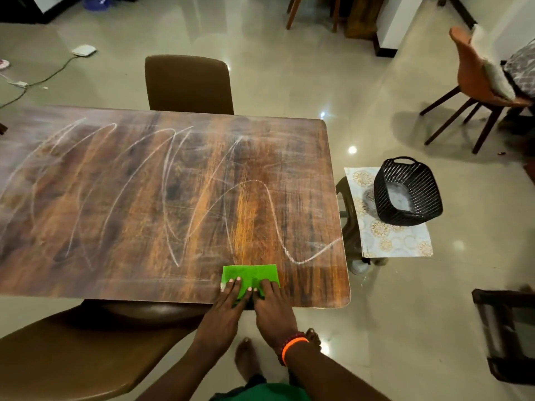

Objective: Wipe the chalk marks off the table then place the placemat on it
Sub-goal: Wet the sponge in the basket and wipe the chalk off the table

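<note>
White chalk marks (173,180) loop in long scribbles across most of the wooden table (86,270). A folded green cloth (249,272) lies flat near the table's front edge, towards the right end. My left hand (228,302) and my right hand (272,306) press side by side on the cloth's near half with straight fingers. The patterned placemat (388,241) lies on a low stool to the right of the table, under a black basket (406,192).
A brown chair (189,83) stands at the table's far side and another (72,351) at the near left. An orange chair (477,82) is at the back right. A dark frame (506,334) sits on the floor at the right.
</note>
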